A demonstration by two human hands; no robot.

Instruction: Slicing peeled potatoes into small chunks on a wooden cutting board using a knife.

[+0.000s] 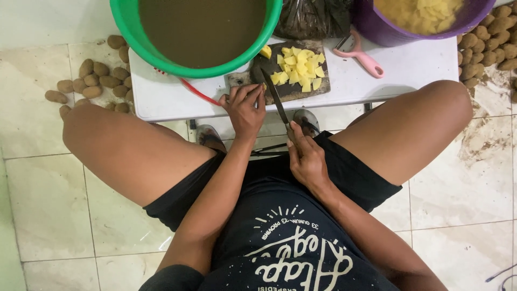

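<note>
Nearest, the right hand (307,159) has its grip clamped on a knife (277,102) handle. Its blade points away and slightly left, tip on the dark cutting board (293,91) beside yellow potato cubes (299,67). The left hand (245,108) rests fingertips at the board's edge, grip loosely together. A green basin (196,35), pink peeler (361,54) and purple tub (425,21) crowd the white tabletop (409,70).

Green tub (125,21), purple tub (371,29), pink peeler (360,53), unpeeled potatoes (91,75) on floor.
</note>
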